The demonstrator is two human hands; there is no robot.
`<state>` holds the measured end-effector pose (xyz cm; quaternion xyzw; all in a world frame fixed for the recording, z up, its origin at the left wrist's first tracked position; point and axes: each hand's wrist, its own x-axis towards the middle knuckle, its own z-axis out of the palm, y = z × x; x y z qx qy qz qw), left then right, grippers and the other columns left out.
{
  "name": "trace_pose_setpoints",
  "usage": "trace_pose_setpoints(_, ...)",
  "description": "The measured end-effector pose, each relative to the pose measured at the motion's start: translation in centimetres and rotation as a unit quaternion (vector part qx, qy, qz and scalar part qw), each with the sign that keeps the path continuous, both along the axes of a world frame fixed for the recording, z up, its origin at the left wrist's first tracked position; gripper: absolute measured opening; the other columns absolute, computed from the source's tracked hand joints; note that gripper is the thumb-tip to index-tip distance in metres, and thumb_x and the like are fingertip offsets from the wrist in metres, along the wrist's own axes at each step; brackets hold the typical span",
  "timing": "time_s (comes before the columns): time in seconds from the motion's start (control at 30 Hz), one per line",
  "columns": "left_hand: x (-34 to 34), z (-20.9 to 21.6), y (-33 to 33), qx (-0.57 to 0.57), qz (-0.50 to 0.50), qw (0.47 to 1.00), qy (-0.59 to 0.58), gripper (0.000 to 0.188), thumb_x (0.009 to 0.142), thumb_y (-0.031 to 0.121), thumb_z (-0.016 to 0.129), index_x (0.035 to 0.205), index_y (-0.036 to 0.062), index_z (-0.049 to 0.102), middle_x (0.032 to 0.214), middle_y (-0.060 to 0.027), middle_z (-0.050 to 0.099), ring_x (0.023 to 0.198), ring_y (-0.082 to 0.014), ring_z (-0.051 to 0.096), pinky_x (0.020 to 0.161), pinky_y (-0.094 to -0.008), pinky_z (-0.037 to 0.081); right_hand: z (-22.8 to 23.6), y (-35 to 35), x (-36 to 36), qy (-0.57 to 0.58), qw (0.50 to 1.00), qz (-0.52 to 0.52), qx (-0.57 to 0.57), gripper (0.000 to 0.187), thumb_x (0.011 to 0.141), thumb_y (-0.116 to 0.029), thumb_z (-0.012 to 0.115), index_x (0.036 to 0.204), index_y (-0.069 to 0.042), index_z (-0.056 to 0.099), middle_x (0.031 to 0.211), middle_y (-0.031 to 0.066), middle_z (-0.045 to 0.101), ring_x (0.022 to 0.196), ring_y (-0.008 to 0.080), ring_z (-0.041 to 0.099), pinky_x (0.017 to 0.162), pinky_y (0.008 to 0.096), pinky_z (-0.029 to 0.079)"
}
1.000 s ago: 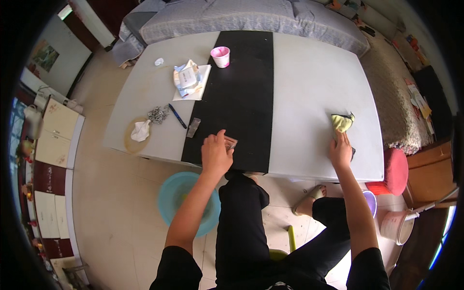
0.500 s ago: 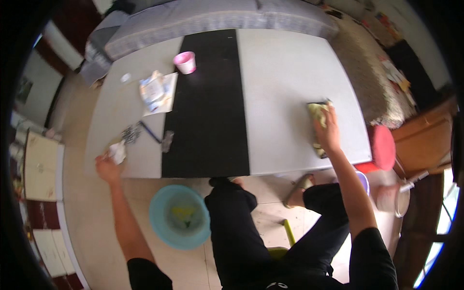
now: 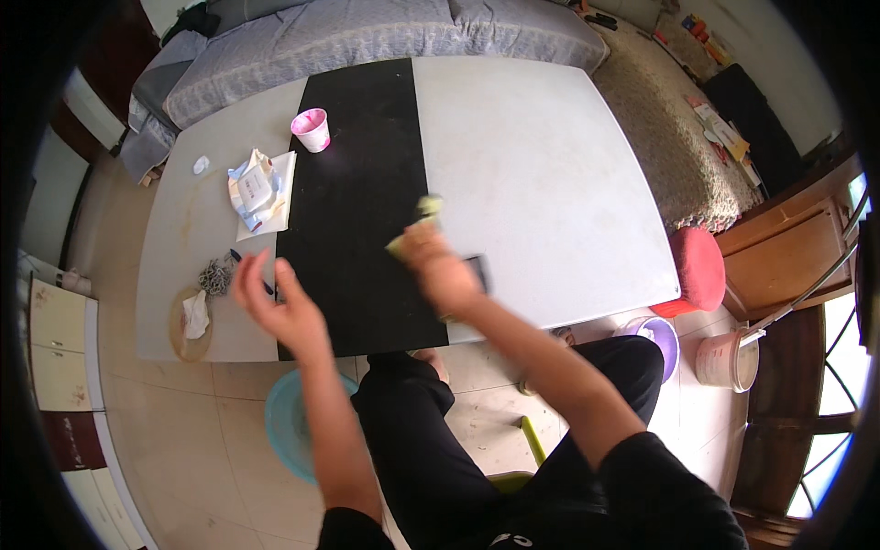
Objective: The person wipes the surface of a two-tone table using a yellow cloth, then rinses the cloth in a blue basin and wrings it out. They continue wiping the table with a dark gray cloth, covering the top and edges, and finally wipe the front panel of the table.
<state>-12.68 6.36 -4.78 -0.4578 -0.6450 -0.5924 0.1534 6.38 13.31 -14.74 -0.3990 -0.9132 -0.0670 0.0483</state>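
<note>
My right hand (image 3: 440,270) is closed on a pale yellow-green cloth (image 3: 427,209) over the table's black strip. Motion smears both. A dark flat piece (image 3: 478,269) shows beside that wrist; I cannot tell if it belongs to the cloth. My left hand (image 3: 284,307) has its fingers apart and holds nothing. It hovers over the table (image 3: 541,165) at the strip's left edge, partly hiding a dark pen (image 3: 267,286). To its left lie a grey steel wool scrubber (image 3: 215,278) and a crumpled white tissue (image 3: 195,314) on a brownish ring mark.
A wipes pack (image 3: 257,188) lies on a white sheet, near a pink-and-white cup (image 3: 312,131). Below the table's front edge stands a turquoise basin (image 3: 289,431). A red stool (image 3: 698,270), a purple bucket (image 3: 665,344) and a pale bucket (image 3: 724,359) are at the right.
My right hand has swept left with the cloth, from the white right side onto the black strip. My left hand has let go of the tissue and moved right.
</note>
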Motion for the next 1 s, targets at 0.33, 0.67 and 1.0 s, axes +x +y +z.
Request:
trace_pose_setpoints(0.33, 2.8, -4.8, 2.2, -0.072, 0.043, 0.984, -0.159, 0.017, 0.086, 0.015, 0.052, 0.1, 0.0078, 0.056, 0.108, -0.0081, 0.045, 0.097, -0.0197, 0.046, 0.08, -0.0309, 0.037, 2.9, 7.3, 19.6, -0.12, 0.922, -0.356, -0.09, 0.064, 0.08, -0.006, 0.041, 0.137, -0.01, 0.014, 0.143, 0.0075, 0.012, 0.131, 0.0295, 0.011, 0.105, 0.046, 0.013)
trace_pose_setpoints(0.67, 1.1, -6.2, 4.1, -0.07, 0.012, 0.961, -0.266, 0.015, 0.085, 0.016, 0.052, 0.097, 0.0075, 0.057, 0.105, -0.0058, 0.047, 0.094, -0.0168, 0.048, 0.078, -0.03, 0.039, -0.3, 13.6, 12.6, 0.299, 0.938, -0.176, -0.021, 0.032, 0.082, -0.006, 0.034, 0.112, -0.003, 0.046, 0.118, 0.0185, 0.044, 0.112, 0.0319, 0.041, 0.092, 0.0372, 0.034)
trace_pose_setpoints(1.0, 2.8, -6.2, 5.4, -0.037, -0.026, 0.973, -0.227, 0.011, 0.084, 0.01, 0.053, 0.093, 0.0051, 0.058, 0.101, -0.0064, 0.048, 0.092, -0.0174, 0.05, 0.072, -0.0284, 0.045, 3.5, -2.0, 5.8, 0.185, 0.943, 0.143, -0.237, 0.057, 0.072, 0.005, 0.037, 0.128, -0.002, 0.034, 0.133, 0.013, 0.034, 0.127, 0.0217, 0.027, 0.103, 0.029, 0.024)
